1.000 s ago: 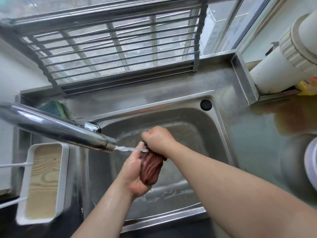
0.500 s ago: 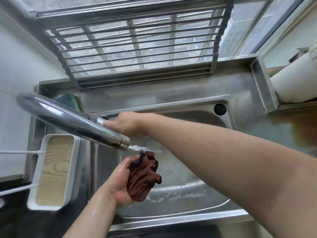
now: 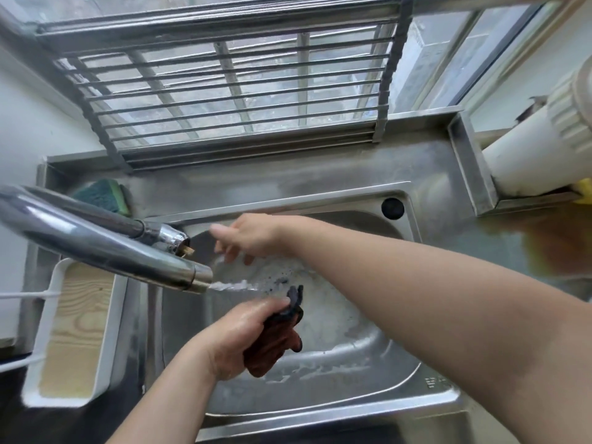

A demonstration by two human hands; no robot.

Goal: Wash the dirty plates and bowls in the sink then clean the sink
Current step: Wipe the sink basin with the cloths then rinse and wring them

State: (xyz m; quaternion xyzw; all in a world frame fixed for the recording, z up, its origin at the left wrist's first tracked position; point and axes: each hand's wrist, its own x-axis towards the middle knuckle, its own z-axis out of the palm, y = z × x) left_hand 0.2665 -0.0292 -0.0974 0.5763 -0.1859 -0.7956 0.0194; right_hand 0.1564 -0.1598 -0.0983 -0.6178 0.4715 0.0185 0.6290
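no plates or bowls show in the sink (image 3: 426,376), so washing looks done. left hand (image 3: 237,338) grips the wet cloth (image 3: 275,342) over the basin; right hand (image 3: 246,235), fingers loose, hovers near the tap (image 3: 105,248), water running.

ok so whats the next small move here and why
Probably wipe the sink basin with the cloth: the left hand grips it wet, suds cling to the basin floor, and the right hand is open near the tap, water running.

A green sponge (image 3: 105,195) lies behind the tap, a white wood-bottomed tray (image 3: 75,331) at the sink's left.
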